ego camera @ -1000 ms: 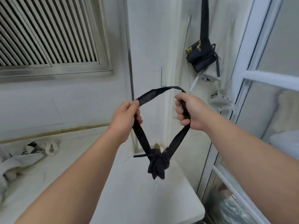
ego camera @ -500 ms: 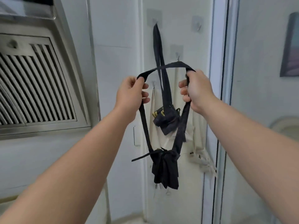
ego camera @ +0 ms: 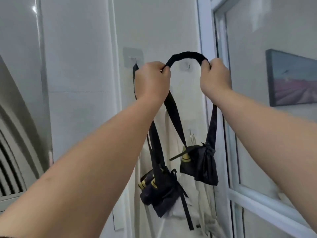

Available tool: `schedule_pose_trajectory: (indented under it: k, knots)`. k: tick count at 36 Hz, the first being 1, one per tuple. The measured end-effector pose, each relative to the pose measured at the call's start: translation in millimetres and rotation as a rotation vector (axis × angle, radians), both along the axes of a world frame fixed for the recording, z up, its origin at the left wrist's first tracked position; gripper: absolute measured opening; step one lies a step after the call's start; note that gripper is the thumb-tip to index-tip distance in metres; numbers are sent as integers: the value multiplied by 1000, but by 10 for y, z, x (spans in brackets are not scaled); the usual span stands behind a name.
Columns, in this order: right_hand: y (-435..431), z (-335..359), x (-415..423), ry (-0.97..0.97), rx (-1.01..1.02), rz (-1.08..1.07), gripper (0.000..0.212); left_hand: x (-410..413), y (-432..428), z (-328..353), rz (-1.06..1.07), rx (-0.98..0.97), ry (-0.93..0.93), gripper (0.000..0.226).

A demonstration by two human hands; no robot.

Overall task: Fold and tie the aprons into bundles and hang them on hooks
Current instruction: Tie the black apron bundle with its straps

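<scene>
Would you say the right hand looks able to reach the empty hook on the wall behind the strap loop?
Probably yes: the right hand sits just right of the empty hook, at about its height, and only the strap loop arches above it. Distance to the wall is unclear.

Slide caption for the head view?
Left hand and right hand hold a black fabric apron strap by a clear wall hook, bundle dangling.

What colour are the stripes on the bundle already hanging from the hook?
Yellow stripes on the black hung bundle, clearest in the head view.
</scene>
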State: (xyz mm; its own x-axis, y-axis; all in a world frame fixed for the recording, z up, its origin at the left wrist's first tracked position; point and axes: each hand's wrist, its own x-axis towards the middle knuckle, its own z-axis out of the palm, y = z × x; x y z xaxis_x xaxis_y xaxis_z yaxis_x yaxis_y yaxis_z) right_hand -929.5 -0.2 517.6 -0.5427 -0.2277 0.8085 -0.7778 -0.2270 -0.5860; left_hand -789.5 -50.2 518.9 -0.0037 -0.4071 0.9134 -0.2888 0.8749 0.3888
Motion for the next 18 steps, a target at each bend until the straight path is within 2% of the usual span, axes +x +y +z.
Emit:
schedule_pose_trajectory:
  k: [3,5,8,9,13,18]
  knots:
    - [-228,187,-207,21,35,-43,34,-213,-231,172,39,-91,-71,26]
    - [-347,265,-274,31,59,-68,37,-308,-347,239,134,-162,-158,40]
    - [-516,388,-390,44,35,-107,21,-476,-459,357,168,-231,-243,49]
    - [-576,426,-439,51,18,-119,19,-548,-506,403,181,-251,-285,49]
    - [-760,506,-556,145,-22,-206,34,-719,-580,485,237,-294,-401,35]
    - [-927,431,-716,329,112,-275,30,-814,-689,421,395,-344,-514,37]
